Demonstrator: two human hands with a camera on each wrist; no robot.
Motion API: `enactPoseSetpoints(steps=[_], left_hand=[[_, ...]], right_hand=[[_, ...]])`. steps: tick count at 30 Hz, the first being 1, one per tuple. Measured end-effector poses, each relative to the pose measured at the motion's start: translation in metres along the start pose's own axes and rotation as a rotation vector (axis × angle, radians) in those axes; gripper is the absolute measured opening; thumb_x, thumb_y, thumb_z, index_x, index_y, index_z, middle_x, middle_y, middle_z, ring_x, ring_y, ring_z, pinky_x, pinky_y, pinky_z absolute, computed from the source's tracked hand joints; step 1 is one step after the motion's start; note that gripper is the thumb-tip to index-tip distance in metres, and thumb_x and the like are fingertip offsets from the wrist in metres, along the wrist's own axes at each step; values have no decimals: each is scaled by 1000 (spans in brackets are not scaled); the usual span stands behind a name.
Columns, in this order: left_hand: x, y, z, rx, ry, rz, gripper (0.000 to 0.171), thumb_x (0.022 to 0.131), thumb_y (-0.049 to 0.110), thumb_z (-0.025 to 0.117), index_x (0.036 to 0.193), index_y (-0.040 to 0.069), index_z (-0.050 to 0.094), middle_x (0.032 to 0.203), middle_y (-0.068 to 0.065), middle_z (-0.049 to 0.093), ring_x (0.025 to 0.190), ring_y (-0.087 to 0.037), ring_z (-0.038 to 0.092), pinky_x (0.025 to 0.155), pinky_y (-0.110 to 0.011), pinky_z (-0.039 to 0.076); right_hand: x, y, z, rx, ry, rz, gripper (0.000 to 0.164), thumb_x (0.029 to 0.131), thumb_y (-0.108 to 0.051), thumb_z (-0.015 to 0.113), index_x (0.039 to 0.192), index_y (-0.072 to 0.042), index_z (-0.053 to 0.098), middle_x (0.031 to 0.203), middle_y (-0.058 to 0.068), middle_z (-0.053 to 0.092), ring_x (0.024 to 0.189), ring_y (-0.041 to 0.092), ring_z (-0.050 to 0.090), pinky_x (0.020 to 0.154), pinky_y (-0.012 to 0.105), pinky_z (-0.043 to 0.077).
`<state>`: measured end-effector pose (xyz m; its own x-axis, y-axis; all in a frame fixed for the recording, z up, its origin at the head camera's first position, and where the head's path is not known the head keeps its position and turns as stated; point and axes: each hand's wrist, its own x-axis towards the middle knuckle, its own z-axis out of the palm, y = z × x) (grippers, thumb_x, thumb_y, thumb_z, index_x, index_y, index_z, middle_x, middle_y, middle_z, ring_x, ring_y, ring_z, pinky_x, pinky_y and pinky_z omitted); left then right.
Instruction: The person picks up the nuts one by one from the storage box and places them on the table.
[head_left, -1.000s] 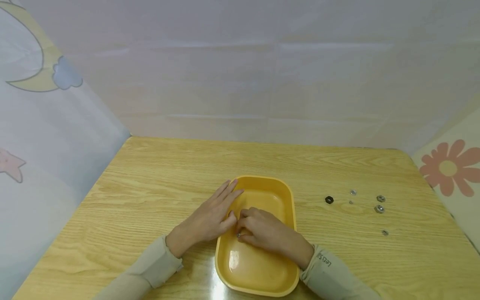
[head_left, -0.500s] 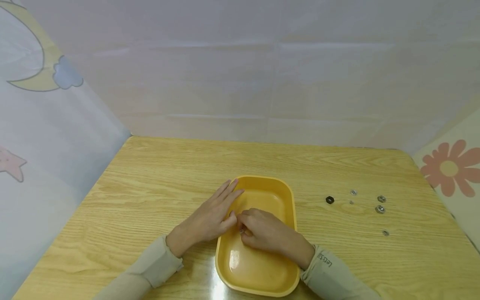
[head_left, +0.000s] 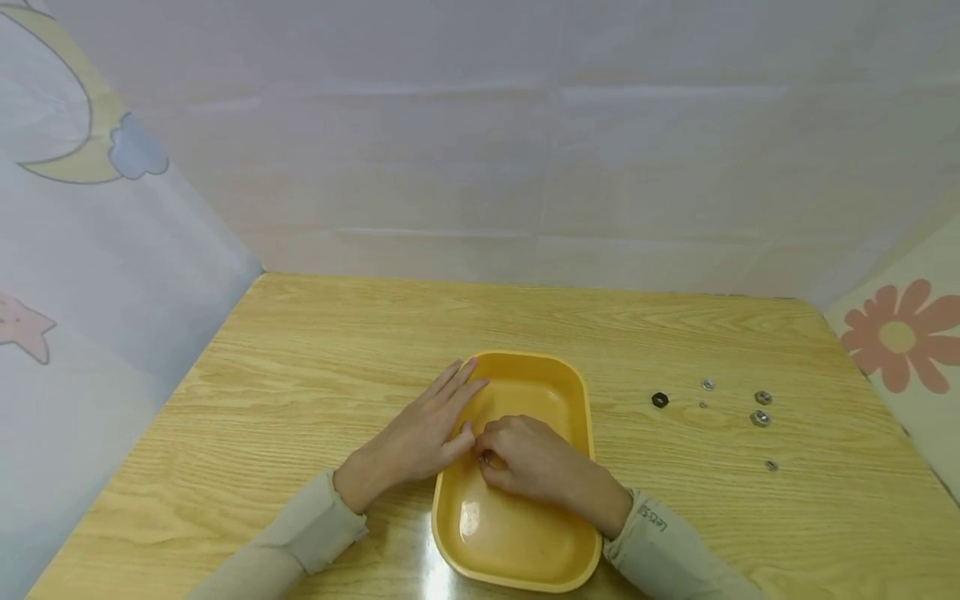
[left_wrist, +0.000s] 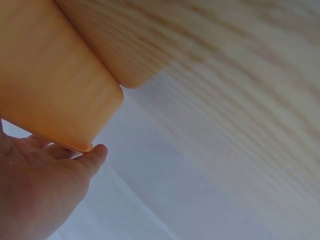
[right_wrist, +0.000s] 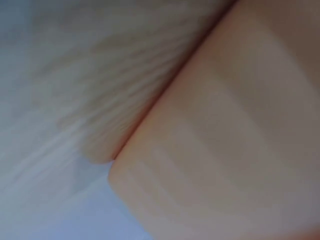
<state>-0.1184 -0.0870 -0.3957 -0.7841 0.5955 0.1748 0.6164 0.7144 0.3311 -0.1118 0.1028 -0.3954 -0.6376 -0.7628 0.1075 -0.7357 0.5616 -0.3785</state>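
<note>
A yellow rectangular tray (head_left: 517, 546) stands near the front of the table. My left hand (head_left: 420, 437) rests over its left rim with fairly straight fingers; in the left wrist view, the fingers of the left hand (left_wrist: 50, 180) lie along the rim of the tray (left_wrist: 60, 80). Inside the tray, my right hand (head_left: 528, 458) has curled fingers and pinches a small shiny metal nut (head_left: 485, 457), mostly hidden by the fingers. Only the tray's outer wall (right_wrist: 215, 150) and the table appear in the right wrist view, without the hand.
Right of the tray lie a black nut (head_left: 659, 400), a large silver nut (head_left: 760, 418), another silver nut (head_left: 762, 397) behind it, and several smaller silver pieces, one being a nut (head_left: 771, 466) nearer the front. Light fabric walls (head_left: 405, 167) enclose the wooden table (head_left: 315, 350).
The right fingers have curled in tighter, and the small nut has shifted slightly up and right with them. My left hand and the tray stay put.
</note>
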Motion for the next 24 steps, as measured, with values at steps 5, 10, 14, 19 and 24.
enactPoseSetpoints(steps=[5,10,14,19,24], left_hand=[[1,0,0,4,-5,-4,53,92,22,44,142,12,31,154,-9,17,141,-28,17,112,-41,28],[2,1,0,-3,-7,-16,53,91,22,45,142,14,31,154,-8,17,142,-27,17,112,-40,28],[3,1,1,-5,-6,-17,54,91,21,46,142,14,31,154,-8,17,141,-27,18,112,-41,28],[3,0,2,7,-2,-13,54,90,21,47,142,13,31,154,-9,17,141,-29,18,111,-42,29],[3,0,3,9,0,-3,53,91,23,45,141,12,32,154,-9,17,141,-29,18,111,-42,29]], right_hand=[[-7,1,-6,-22,38,6,10,81,-17,62,84,-16,71,77,-9,64,67,0,52,64,19,45],[-18,7,-15,-27,75,47,10,82,-22,63,87,-17,71,82,-11,65,72,2,56,67,19,47],[-24,11,-21,-41,137,50,11,82,-22,64,88,-17,71,82,-11,65,73,4,57,68,20,48],[-31,14,-26,-51,188,55,11,83,-23,64,89,-17,71,87,-11,65,80,5,59,71,22,50],[-38,17,-31,-51,208,72,12,83,-24,65,91,-18,71,89,-11,64,84,4,59,74,23,52]])
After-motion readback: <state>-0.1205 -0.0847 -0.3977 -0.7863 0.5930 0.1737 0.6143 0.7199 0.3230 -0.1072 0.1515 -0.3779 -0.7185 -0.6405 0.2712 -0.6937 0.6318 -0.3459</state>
